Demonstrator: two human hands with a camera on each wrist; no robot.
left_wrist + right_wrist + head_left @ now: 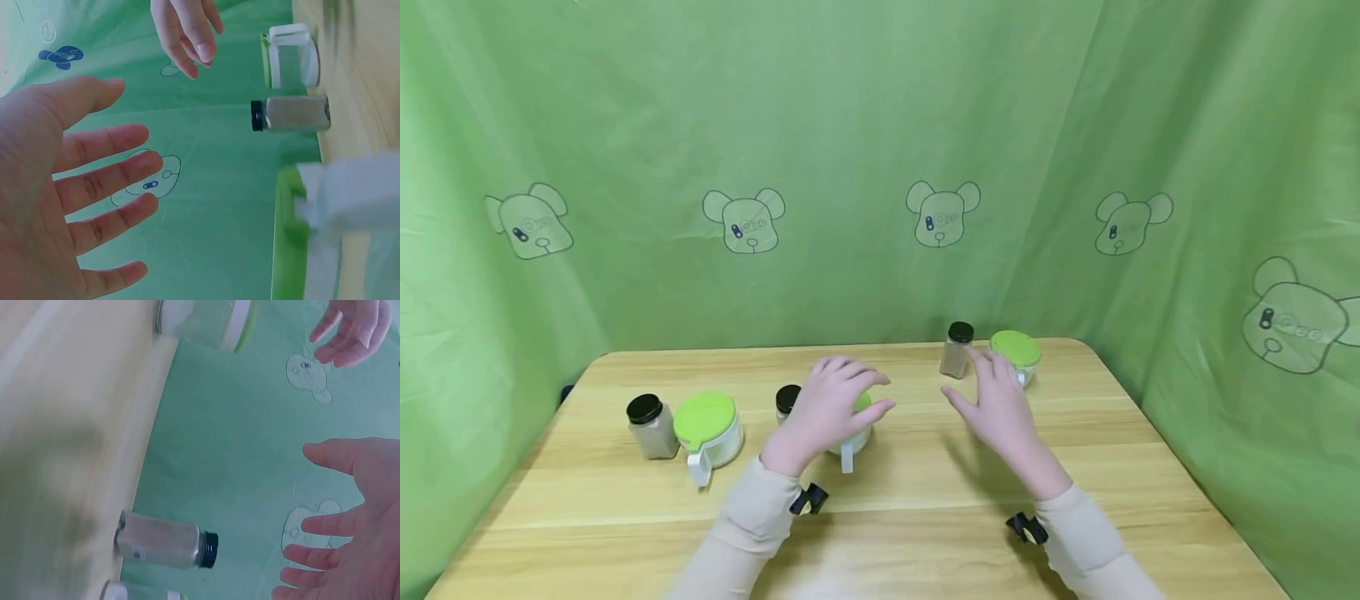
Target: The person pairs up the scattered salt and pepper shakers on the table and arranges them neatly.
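Note:
My left hand [831, 404] is raised above the middle of the table, fingers spread and holding nothing. In the head view it overlaps a green-lidded jar [852, 442] with a white handle and a black-capped jar [787, 398], both partly hidden. My right hand [997, 408] hovers to the right, palm toward the left hand, its fingers parted and free of any object. Just beyond its fingertips stand a square clear jar with a black cap [956, 354] and another green-lidded jar [1017, 350], partly covered by the fingers.
At the left of the wooden table [910, 542] stand a black-capped jar [653, 429] and a green-lidded jar [709, 429] with a white handle, side by side. A green curtain [850, 108] with bear-head drawings hangs along the back and sides.

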